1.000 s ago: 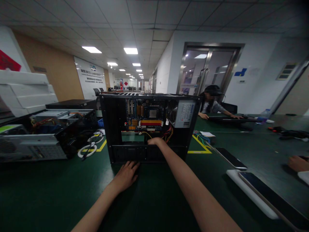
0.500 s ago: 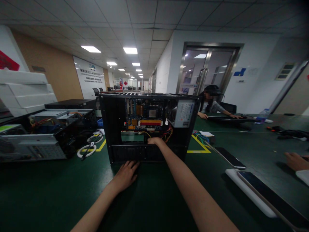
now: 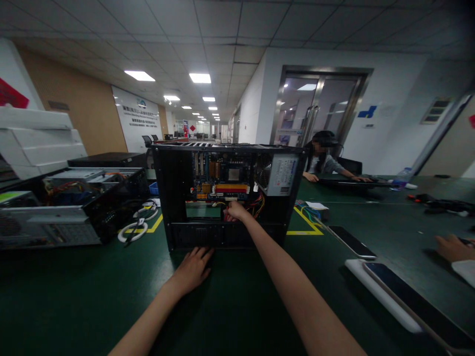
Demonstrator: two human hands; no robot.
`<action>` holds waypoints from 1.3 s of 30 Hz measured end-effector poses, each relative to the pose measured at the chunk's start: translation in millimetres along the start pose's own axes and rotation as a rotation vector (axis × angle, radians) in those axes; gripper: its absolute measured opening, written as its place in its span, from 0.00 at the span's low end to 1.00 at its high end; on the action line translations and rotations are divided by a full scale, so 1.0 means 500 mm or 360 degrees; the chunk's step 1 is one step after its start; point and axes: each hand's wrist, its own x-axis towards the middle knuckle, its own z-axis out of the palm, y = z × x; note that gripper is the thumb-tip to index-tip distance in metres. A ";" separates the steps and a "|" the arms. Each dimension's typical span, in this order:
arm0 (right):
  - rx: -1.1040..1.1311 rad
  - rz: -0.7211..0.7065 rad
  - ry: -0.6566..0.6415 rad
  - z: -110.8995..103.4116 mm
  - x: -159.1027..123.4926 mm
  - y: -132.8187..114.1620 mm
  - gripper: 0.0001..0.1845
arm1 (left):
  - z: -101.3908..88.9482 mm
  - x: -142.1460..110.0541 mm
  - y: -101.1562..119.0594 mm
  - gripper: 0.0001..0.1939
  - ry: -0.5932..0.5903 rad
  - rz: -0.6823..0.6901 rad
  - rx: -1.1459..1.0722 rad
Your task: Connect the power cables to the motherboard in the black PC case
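Observation:
An open black computer case (image 3: 174, 198) stands upright on the green table (image 3: 74, 296), showing its blue motherboard (image 3: 222, 178) and a grey power supply (image 3: 282, 174). My right hand (image 3: 236, 210) reaches inside the case, fingers closed around a red cable (image 3: 225, 215) near the bundle of coloured wires (image 3: 258, 203). My left hand (image 3: 193, 269) lies flat on the table with fingers spread, touching the lower front edge of the case.
A second opened computer (image 3: 67, 207) lies at the left, with coiled white cables (image 3: 139, 225) beside it. Two phones (image 3: 352, 241) and a white slab (image 3: 386, 296) lie at the right. Another person's hand (image 3: 451, 247) rests at the far right. A seated person (image 3: 326, 160) works behind.
My right hand has risen a little inside the case and now pinches a red cable. My left hand has stayed put.

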 end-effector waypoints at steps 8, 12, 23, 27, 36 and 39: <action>0.0620 0.0224 0.0163 -0.016 -0.002 0.002 0.05 | -0.005 -0.001 0.002 0.27 -0.0020 -0.0001 0.0014; 0.0895 0.0384 0.0145 -0.026 -0.004 0.005 0.04 | -0.012 -0.001 0.005 0.27 -0.0035 -0.0001 0.0006; 0.1506 0.0620 -0.0025 -0.048 -0.002 0.016 0.03 | -0.007 -0.001 0.000 0.27 -0.0009 0.0032 -0.0004; 0.1557 0.0637 -0.0056 -0.046 0.004 0.017 0.04 | -0.010 -0.002 0.004 0.27 -0.0016 0.0022 0.0007; 0.1639 0.0669 -0.0032 -0.046 0.020 0.020 0.06 | -0.003 -0.003 0.000 0.27 -0.0001 0.0022 0.0016; 0.1638 0.0682 -0.0013 -0.048 0.020 0.019 0.06 | -0.004 -0.003 0.001 0.27 -0.0003 0.0013 0.0011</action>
